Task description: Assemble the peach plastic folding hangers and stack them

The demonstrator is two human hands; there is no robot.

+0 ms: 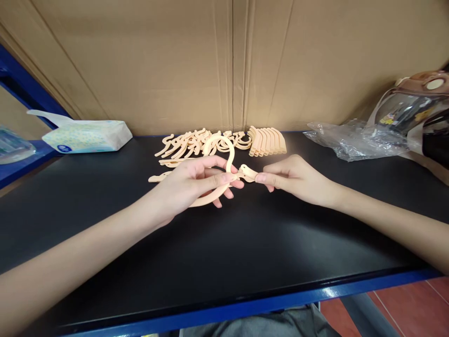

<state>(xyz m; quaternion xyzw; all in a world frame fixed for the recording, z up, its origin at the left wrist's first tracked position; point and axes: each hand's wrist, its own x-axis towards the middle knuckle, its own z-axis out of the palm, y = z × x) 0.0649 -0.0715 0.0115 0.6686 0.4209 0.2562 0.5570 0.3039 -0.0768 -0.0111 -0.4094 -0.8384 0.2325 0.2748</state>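
Between the fingers of my left hand (203,180) is a beige plastic hanger hook (230,152), its curve rising above the thumb. A curved hanger arm (210,198) extends below that hand, towards the lower left. My right hand (293,180) pinches a second beige hanger arm (247,171), whose holed end points at the left fingertips. The two hands are close together over the table, and the pieces meet or nearly meet at the left thumb; the exact contact is hidden. Behind them lies a loose pile of beige hanger parts (185,142).
A neat row of beige hanger arms (268,142) lies right of the pile on the black table (224,252). At the left stands a tissue pack (91,135). Clear plastic wrapping (358,140) and a drink bottle (407,110) are at the right. Cardboard (150,65) backs the table.
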